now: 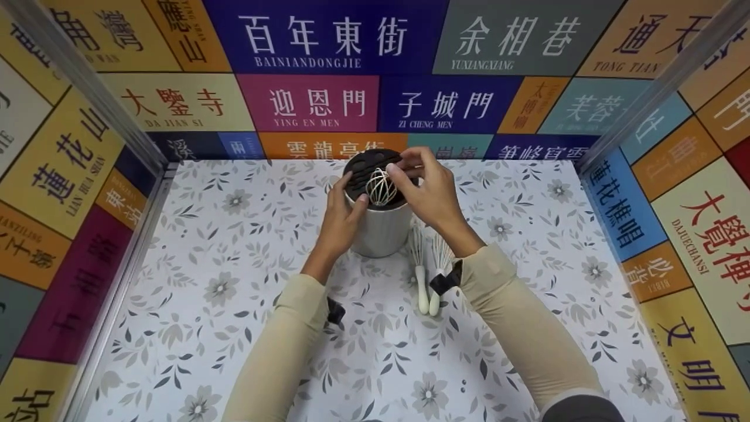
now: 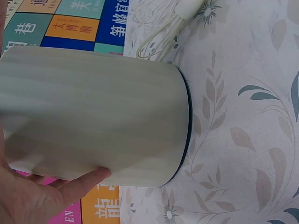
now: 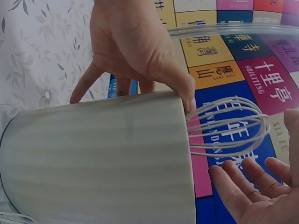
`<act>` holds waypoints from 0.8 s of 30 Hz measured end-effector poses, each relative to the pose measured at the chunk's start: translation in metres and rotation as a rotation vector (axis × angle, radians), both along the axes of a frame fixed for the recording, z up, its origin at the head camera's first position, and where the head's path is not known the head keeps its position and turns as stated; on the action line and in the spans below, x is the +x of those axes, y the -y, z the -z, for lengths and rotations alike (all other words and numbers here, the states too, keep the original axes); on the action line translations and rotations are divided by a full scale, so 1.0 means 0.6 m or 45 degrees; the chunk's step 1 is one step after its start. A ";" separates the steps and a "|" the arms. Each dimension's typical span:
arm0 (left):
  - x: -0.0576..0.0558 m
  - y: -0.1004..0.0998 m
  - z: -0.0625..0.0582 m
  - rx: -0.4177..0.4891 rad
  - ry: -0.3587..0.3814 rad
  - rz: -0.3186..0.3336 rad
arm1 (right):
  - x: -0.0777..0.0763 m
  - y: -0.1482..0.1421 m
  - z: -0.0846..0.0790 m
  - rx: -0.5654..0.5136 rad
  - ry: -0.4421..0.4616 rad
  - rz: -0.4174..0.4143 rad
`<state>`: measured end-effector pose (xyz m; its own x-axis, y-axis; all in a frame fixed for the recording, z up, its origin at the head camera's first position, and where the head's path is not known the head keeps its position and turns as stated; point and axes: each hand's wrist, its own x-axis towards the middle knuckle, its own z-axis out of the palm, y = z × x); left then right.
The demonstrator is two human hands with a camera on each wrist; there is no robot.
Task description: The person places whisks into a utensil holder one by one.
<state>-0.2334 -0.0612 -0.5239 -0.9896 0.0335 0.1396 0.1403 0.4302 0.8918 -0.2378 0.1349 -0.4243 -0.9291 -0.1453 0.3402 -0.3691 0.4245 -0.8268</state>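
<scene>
A pale ribbed utensil holder (image 1: 381, 234) with a black slotted top (image 1: 358, 176) stands upright on the table. Wire loops of a whisk (image 1: 382, 189) stick up out of that top; its handle is hidden inside. My left hand (image 1: 340, 214) grips the holder's left side, thumb at the rim, as the right wrist view also shows. Beside the whisk loops is my right hand (image 1: 432, 190), its fingers loosely bent and apart from the wires in the right wrist view (image 3: 257, 191). Two more whisks with pale handles (image 1: 422, 293) lie on the table right of the holder.
The white table (image 1: 234, 351) has a grey flower and leaf pattern. Panels with coloured place-name signs (image 1: 310, 102) rise behind it and on both sides, with metal posts at the corners. The two lying whisks are close to my right wrist.
</scene>
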 end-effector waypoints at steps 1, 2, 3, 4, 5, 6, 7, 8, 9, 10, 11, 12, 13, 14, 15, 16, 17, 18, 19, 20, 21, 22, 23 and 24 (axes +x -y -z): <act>0.000 -0.001 0.001 0.000 -0.006 -0.001 | 0.001 -0.005 0.000 -0.036 0.012 0.008; -0.001 -0.001 0.001 0.001 -0.011 0.001 | 0.002 -0.011 0.000 -0.074 0.027 0.013; -0.001 -0.002 0.002 0.003 -0.014 0.002 | 0.003 -0.017 0.001 -0.118 0.044 0.015; -0.001 -0.002 0.002 0.005 -0.016 0.003 | 0.005 -0.024 0.003 -0.152 0.062 0.019; -0.001 -0.002 0.002 0.006 -0.015 0.003 | 0.007 -0.032 0.006 -0.189 0.079 0.020; -0.001 -0.002 0.002 0.008 -0.015 0.001 | 0.008 -0.040 0.009 -0.219 0.094 0.026; -0.001 -0.002 0.003 0.009 -0.014 -0.001 | 0.010 -0.048 0.012 -0.234 0.106 0.035; -0.001 -0.002 0.003 0.010 -0.013 -0.005 | 0.013 -0.057 0.016 -0.240 0.118 0.045; -0.001 -0.002 0.003 0.010 -0.015 -0.008 | 0.015 -0.066 0.020 -0.237 0.132 0.061; -0.001 -0.002 0.003 0.009 -0.018 -0.012 | 0.018 -0.076 0.025 -0.234 0.149 0.077; -0.001 -0.002 0.004 0.008 -0.022 -0.013 | 0.021 -0.085 0.029 -0.231 0.169 0.096; -0.001 -0.002 0.004 0.009 -0.025 -0.014 | 0.025 -0.094 0.034 -0.224 0.187 0.115; -0.001 -0.002 0.004 0.008 -0.025 -0.013 | 0.029 -0.103 0.039 -0.213 0.205 0.133; -0.001 -0.002 0.003 0.009 -0.027 -0.013 | 0.033 -0.111 0.044 -0.210 0.221 0.150; -0.001 -0.002 0.003 0.010 -0.027 -0.011 | 0.038 -0.120 0.050 -0.206 0.233 0.164; -0.001 -0.002 0.002 0.011 -0.024 -0.010 | 0.041 -0.127 0.057 -0.214 0.246 0.173; -0.001 -0.002 0.002 0.014 -0.021 -0.010 | 0.045 -0.134 0.064 -0.216 0.258 0.182; 0.000 -0.002 0.001 0.017 -0.017 -0.010 | 0.049 -0.140 0.073 -0.218 0.267 0.190; 0.000 -0.001 0.001 0.017 -0.013 -0.009 | 0.053 -0.146 0.082 -0.219 0.282 0.197; 0.000 -0.001 0.001 0.018 -0.013 -0.009 | 0.057 -0.151 0.091 -0.221 0.298 0.205; 0.000 -0.001 0.001 0.018 -0.011 -0.008 | 0.061 -0.157 0.101 -0.210 0.315 0.210; 0.000 -0.002 0.002 0.017 -0.013 -0.008 | 0.065 -0.161 0.110 -0.202 0.336 0.220; 0.000 -0.002 0.002 0.016 -0.014 -0.006 | 0.068 -0.165 0.120 -0.186 0.357 0.233; 0.000 -0.003 0.002 0.015 -0.014 -0.004 | 0.072 -0.169 0.130 -0.173 0.380 0.247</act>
<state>-0.2333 -0.0594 -0.5251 -0.9882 0.0288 0.1505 0.1486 0.4200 0.8953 -0.1945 0.2361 -0.5022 -0.9960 0.0706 0.0541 -0.0268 0.3419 -0.9394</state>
